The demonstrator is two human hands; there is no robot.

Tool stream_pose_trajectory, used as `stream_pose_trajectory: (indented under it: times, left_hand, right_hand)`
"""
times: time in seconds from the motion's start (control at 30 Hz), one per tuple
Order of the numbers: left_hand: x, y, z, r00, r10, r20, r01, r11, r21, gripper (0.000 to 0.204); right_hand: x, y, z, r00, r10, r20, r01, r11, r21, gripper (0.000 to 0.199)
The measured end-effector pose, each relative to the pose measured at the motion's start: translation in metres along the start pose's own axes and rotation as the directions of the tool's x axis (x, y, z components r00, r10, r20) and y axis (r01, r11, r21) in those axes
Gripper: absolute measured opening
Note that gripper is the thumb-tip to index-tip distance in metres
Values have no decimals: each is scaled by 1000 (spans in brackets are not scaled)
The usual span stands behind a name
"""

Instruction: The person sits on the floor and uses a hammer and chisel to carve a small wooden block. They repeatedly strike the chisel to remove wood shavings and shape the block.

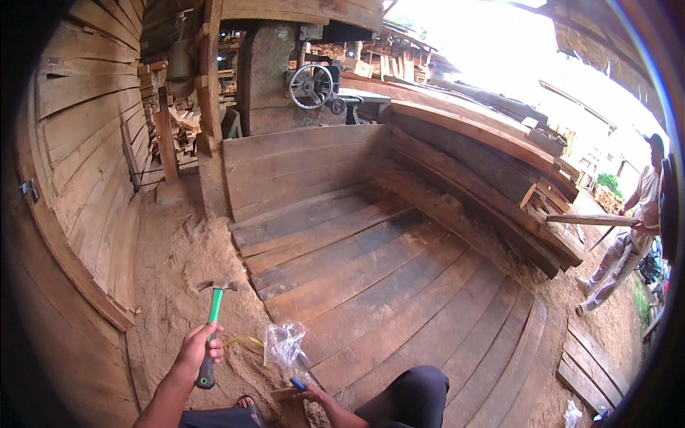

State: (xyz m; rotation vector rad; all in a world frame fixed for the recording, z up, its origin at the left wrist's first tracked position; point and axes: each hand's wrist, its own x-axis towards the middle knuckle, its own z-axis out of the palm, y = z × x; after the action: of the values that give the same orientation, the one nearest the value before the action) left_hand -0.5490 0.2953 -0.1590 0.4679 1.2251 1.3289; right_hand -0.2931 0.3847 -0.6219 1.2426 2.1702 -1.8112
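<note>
Left hand grips hammer, head pointing away, over sawdust left of planks, right hand pinching 1 blue item near wood piece, bag just beyond.

Head-worn fisheye looks down and ahead, left hand and right hand near, plank floor stretching beyond.
</note>
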Motion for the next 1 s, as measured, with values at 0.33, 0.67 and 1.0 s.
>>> stream_pose_trajectory:
  times: [0.33,0.67,1.0]
  left_hand:
    - [-21,-5,-70,987,58,-152,-80,986,-143,27]
    - [-11,5,-68,982,104,-156,-117,990,-78,31]
    - [-12,2,-67,984,106,-141,-110,994,-21,32]
  right_hand:
    - [20,-49,-4,960,113,257,14,894,-447,57]
    - [4,-2,19,996,-12,-87,-8,975,-221,57]
    - [-13,17,37,953,-70,-295,40,993,-107,57]
